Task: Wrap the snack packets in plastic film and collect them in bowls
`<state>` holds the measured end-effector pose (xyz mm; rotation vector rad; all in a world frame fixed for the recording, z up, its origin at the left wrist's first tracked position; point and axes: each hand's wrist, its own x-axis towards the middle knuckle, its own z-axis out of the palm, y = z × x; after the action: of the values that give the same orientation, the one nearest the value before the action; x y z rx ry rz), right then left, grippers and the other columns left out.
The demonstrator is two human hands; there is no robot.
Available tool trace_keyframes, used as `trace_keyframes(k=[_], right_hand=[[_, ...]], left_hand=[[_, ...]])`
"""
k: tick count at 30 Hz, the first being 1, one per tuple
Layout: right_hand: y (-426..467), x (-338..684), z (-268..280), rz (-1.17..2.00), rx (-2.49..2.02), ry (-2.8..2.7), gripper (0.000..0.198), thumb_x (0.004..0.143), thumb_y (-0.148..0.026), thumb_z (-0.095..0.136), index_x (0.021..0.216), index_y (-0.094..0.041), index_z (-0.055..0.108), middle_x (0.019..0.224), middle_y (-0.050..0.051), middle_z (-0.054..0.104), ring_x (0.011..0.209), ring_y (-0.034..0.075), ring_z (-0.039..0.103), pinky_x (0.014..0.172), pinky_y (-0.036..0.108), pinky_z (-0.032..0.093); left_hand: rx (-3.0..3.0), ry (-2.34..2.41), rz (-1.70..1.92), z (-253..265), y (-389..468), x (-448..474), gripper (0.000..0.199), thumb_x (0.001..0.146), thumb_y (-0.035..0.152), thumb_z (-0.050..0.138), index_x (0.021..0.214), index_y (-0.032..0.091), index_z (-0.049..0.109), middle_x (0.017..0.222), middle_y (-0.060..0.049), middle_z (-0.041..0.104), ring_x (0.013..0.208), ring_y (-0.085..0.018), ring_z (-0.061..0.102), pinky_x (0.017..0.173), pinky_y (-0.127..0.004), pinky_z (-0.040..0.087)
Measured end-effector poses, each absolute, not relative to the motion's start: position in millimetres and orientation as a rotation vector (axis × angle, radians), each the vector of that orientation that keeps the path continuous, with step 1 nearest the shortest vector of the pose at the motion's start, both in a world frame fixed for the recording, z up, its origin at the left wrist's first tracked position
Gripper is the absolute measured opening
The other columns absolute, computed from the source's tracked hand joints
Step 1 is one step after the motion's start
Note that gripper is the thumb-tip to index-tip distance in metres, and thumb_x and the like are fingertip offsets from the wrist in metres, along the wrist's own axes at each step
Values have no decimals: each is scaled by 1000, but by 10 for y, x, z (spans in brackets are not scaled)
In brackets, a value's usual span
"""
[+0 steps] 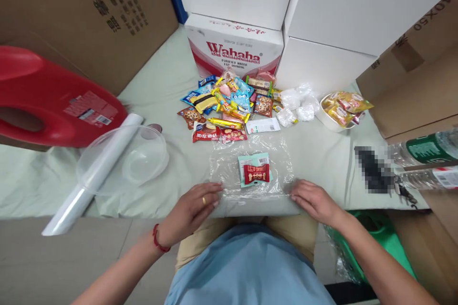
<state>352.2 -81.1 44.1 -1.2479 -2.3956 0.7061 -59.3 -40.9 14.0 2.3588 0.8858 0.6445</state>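
Note:
A sheet of clear plastic film [223, 167] lies spread near the table's front edge. On it rests a mint-green snack packet [245, 163] with a smaller red wrapped snack [256, 174] on top. My left hand [198, 206], wearing a ring, pinches the film's near left corner. At the near right corner, the fingers of my right hand [317, 201] are closed on the film's edge. Beyond the film is a heap of wrapped snacks [229, 100] in many colours, with a white packet [263, 126] at its front.
Several white plastic-wrapped bundles [300, 100] sit beside a cream bowl [332, 121] of snacks. Left are a film roll [103, 167], a clear plastic bowl [145, 157] and a red jug [53, 100]. A Wahaha carton [234, 47] stands behind; water bottles [425, 149] lie right.

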Motion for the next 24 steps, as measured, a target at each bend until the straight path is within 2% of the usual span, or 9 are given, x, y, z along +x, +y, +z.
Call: trace_keyframes(k=[3,7,11,13,16,18,19,21,24], right_hand=[[-432,3532,614,688,-1267,-2397,25,106,-32,47,101,-23,70,85,5,73,79,19,67,72,32,54],[40,3436,543,636,-1441,-2413,26,105,-30,48,101,-21,72,94,6,75,86,19,69,78,30,52],[284,3381,362,527,-1742,-2520,20,98,-23,56,109,-21,73,101,8,74,94,24,68,79,31,49],[343,3417,364,417,-1803,-2537,27,96,-26,61,120,-21,71,106,11,72,99,27,66,81,33,50],[453,3442,473,288,-1760,-2500,34,96,-30,63,128,-19,68,110,13,69,103,29,64,90,38,50],[565,3349,543,281,-1666,-2512,33,97,-29,60,127,-18,68,110,13,69,105,29,63,95,40,49],[629,3260,557,297,-1611,-2533,33,98,-28,60,128,-18,68,112,13,69,107,29,62,96,40,49],[757,3017,535,334,-1518,-2581,37,97,-26,61,133,-18,64,121,13,68,112,28,60,99,40,47],[911,2627,417,313,-1521,-2615,49,95,-28,65,142,-18,57,136,16,62,121,30,55,102,43,46]], left_hand=[[2192,1090,734,244,-148,-532,19,102,28,51,97,23,68,118,-7,76,115,-19,68,100,-35,57],[2165,1402,690,165,212,-425,22,95,39,56,87,22,67,107,-8,76,108,-26,65,104,-48,51],[2163,1634,678,81,344,-476,26,88,40,60,102,19,68,115,-13,72,113,-31,62,104,-52,50],[2201,1736,791,156,233,-544,28,90,39,58,108,19,67,118,-15,69,115,-33,62,103,-55,49],[2267,1990,1092,373,-152,-535,22,95,31,53,110,21,65,110,-16,67,111,-36,62,98,-60,49],[2371,1899,1307,494,-453,-384,20,94,21,54,111,26,64,101,-11,68,99,-32,65,90,-54,51],[2438,1725,1321,523,-579,-266,26,93,16,54,114,29,63,100,-8,70,94,-29,65,85,-49,52],[2563,1292,1232,509,-729,25,41,91,11,53,127,29,61,109,-7,74,96,-25,67,83,-42,53],[2586,1294,889,346,-659,443,51,94,9,44,140,24,59,131,-10,71,104,-25,66,90,-43,53]])
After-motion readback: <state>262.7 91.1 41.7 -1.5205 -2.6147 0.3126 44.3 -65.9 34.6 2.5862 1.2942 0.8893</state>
